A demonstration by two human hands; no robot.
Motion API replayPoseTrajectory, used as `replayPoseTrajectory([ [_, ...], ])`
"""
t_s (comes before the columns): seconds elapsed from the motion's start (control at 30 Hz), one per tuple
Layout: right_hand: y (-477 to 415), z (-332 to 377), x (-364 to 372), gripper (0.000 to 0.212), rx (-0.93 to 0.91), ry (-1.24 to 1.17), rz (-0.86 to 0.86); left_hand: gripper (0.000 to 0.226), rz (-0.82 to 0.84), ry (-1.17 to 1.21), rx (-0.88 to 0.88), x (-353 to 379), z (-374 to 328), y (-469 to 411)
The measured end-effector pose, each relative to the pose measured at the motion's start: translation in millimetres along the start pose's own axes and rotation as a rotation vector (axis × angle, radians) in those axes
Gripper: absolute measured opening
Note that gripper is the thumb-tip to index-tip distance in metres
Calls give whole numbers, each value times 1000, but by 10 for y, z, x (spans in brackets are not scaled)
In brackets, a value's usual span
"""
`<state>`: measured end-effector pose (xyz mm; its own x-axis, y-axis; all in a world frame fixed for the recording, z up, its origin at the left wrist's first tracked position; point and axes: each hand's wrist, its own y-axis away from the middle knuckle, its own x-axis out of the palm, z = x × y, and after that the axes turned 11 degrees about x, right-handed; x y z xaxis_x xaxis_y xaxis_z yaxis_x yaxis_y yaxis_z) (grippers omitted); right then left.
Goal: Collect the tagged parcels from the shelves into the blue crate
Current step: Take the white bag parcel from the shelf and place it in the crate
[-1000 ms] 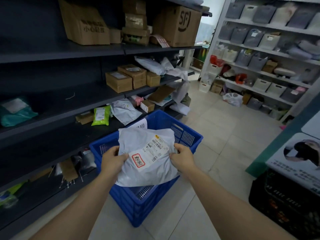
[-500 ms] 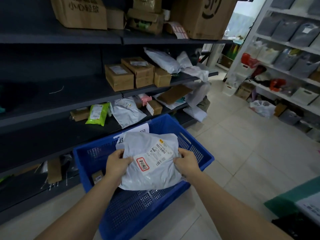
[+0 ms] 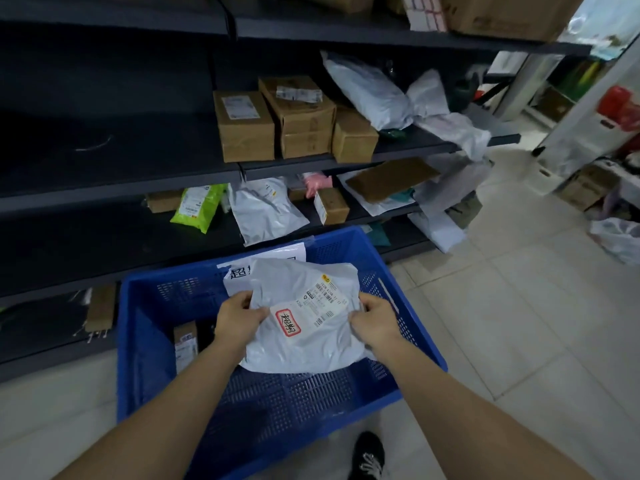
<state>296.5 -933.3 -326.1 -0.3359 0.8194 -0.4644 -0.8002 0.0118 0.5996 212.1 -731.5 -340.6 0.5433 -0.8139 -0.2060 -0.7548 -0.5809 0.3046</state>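
Note:
A grey poly-bag parcel (image 3: 304, 337) with a shipping label and a red-bordered tag is held over the inside of the blue crate (image 3: 145, 344) on the floor. My left hand (image 3: 239, 315) grips its left edge and my right hand (image 3: 375, 320) grips its right edge. A small brown box (image 3: 185, 344) lies inside the crate at the left. A white paper sign (image 3: 242, 268) hangs on the crate's far wall, partly hidden by the parcel.
Dark shelves (image 3: 121, 188) behind the crate carry brown boxes (image 3: 244, 126), grey bags (image 3: 266, 209), a green packet (image 3: 197, 207) and a flat brown parcel (image 3: 391, 178). White shelving (image 3: 588, 126) stands at the right. My black shoe (image 3: 369, 455) is on the tiled floor.
My view has tilted down and closer to the crate. Both hands have lowered the grey parcel from above the crate's rim into the crate's opening.

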Motion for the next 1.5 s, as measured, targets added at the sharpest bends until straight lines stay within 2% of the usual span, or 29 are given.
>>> replayPoseTrajectory([
  [0.33,-1313,22,-300,36,59,189,184,18,-193,-78,-182,912,355,-482],
  [0.5,-1733,-79,-231,28,111,263,212,14,-188,-45,-269,1127,572,-743],
  [0.7,-2283,-332,39,23,157,297,190,14,-128,-91,-355,1326,985,-1105],
  [0.93,-3023,-800,261,32,209,336,219,14,-84,-129,-427,1677,1599,-1504],
  [1.03,-3391,-1019,354,30,226,362,231,20,-104,-103,-451,1880,1887,-1682],
  [1.2,-4014,-1309,586,34,215,373,236,17,-151,-110,-470,2178,2375,-2026],
  [1.5,-5068,-1885,1480,35,158,322,215,23,-195,-260,-424,2412,3567,-2827],
])
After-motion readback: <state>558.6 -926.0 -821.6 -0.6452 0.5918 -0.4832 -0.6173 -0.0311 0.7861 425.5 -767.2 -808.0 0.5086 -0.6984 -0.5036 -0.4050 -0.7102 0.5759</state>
